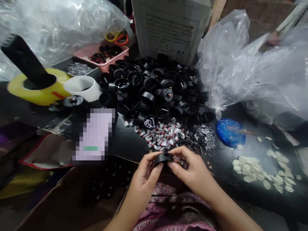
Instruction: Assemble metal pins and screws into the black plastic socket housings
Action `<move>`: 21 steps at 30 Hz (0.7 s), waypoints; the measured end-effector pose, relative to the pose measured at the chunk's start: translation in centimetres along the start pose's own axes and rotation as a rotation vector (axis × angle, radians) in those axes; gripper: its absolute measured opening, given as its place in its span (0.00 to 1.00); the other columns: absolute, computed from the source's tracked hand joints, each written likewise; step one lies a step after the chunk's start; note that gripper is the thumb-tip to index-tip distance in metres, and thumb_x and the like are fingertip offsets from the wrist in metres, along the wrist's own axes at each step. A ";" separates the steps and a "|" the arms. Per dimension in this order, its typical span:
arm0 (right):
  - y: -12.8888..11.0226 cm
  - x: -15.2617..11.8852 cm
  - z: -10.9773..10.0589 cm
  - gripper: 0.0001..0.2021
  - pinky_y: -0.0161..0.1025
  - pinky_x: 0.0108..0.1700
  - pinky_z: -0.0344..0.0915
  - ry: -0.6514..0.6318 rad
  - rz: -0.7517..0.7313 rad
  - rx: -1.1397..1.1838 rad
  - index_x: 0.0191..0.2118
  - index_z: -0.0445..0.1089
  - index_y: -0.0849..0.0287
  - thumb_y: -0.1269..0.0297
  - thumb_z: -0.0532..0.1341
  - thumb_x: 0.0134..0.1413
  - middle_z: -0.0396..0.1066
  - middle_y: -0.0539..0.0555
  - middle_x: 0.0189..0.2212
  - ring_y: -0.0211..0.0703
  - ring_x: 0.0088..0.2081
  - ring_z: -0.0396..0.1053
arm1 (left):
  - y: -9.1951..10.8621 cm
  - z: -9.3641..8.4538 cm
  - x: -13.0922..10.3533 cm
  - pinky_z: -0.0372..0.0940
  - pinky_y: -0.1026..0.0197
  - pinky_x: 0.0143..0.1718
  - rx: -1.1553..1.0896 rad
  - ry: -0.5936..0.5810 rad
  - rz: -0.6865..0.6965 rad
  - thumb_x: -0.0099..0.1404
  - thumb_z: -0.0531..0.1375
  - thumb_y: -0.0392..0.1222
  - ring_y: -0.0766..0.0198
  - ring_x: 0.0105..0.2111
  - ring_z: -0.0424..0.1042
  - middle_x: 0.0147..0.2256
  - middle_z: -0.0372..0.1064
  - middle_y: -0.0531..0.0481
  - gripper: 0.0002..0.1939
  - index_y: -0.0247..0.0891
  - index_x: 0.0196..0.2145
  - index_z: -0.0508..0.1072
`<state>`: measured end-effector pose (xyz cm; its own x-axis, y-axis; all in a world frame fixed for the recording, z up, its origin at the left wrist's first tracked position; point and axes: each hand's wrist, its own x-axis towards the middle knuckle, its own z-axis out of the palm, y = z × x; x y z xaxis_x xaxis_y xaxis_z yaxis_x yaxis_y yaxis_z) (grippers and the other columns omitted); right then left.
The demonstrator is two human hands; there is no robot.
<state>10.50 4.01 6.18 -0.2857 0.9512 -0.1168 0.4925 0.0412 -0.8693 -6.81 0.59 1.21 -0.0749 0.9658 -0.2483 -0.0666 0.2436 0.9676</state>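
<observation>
Between both hands, at the table's near edge, is a round black plastic housing. My left hand pinches its left side with thumb and fingers. On the right side my right hand grips the same housing, and small parts show partly under its curled fingers, too hidden to name. Just beyond lie a heap of small grey cylinders with red ends and a pile of thin metal pins. Behind these rises a large heap of similar black housings.
At left are a yellow tape roll with a black bar in it, a white roll and a blurred-out pale rectangle. A pink tray stands behind. Right are a blue lid, cream flat pieces and plastic bags.
</observation>
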 end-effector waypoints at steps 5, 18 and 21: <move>0.0 4.2 0.1 0.08 0.44 0.42 0.57 0.097 -0.174 -0.602 0.45 0.73 0.59 0.68 0.58 0.64 0.77 0.56 0.39 0.47 0.38 0.72 | 0.8 -0.5 1.8 0.69 0.59 0.50 -0.377 0.219 -0.049 0.67 0.61 0.46 0.64 0.44 0.74 0.46 0.71 0.54 0.10 0.48 0.46 0.72; 0.4 3.1 -1.0 0.03 0.40 0.42 0.54 0.066 -0.067 -0.388 0.38 0.73 0.58 0.67 0.62 0.60 0.72 0.48 0.31 0.40 0.33 0.69 | 1.4 1.9 3.3 0.72 0.57 0.48 -0.680 -0.011 -0.229 0.65 0.63 0.37 0.61 0.44 0.75 0.46 0.75 0.49 0.11 0.43 0.46 0.73; 0.5 2.7 -0.7 0.03 0.40 0.42 0.54 0.095 -0.075 -0.317 0.39 0.73 0.57 0.68 0.62 0.60 0.73 0.48 0.31 0.40 0.33 0.68 | 1.6 2.1 2.7 0.72 0.51 0.49 -0.762 -0.091 -0.262 0.68 0.60 0.37 0.56 0.46 0.76 0.47 0.75 0.48 0.08 0.43 0.45 0.73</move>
<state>10.55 6.77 5.79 -0.2599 0.9656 0.0000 0.7087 0.1908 -0.6792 -5.00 3.78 2.15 0.1162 0.8970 -0.4265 -0.7323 0.3674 0.5733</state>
